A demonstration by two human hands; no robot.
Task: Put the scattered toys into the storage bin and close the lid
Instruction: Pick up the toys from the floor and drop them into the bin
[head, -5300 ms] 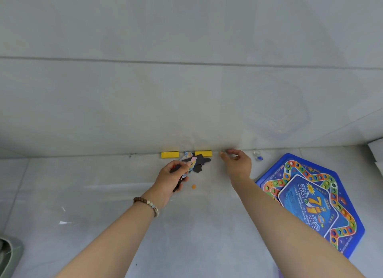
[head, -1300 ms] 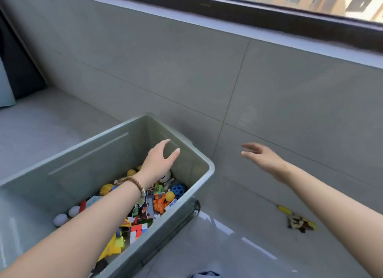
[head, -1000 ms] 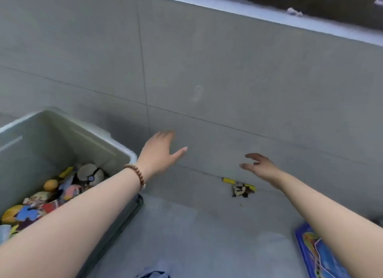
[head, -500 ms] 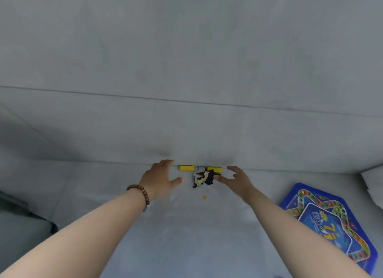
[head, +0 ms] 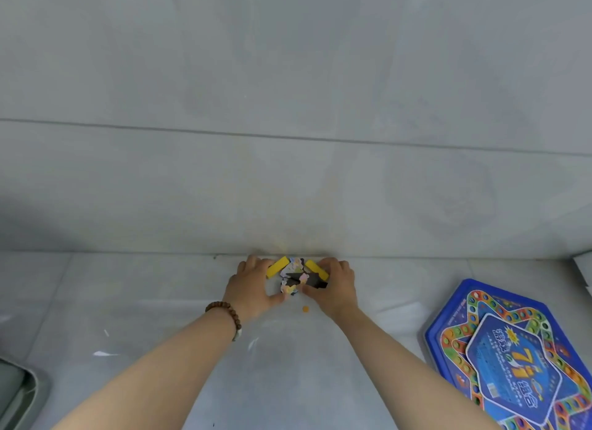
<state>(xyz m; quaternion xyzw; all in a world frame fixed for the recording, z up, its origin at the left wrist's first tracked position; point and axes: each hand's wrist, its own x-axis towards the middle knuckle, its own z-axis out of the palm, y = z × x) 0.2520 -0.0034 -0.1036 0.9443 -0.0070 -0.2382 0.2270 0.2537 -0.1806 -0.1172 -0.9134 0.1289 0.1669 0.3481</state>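
Toy pieces lie bunched between left fingers and right fingers.

Likely a room in a home: a pale grey tiled floor meets a matching tiled wall, with a blue hexagonal board game, small toy pieces and a grey storage bin on it.

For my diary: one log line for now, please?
left hand: grips toys | right hand: grips toys | bead: loose | board: untouched
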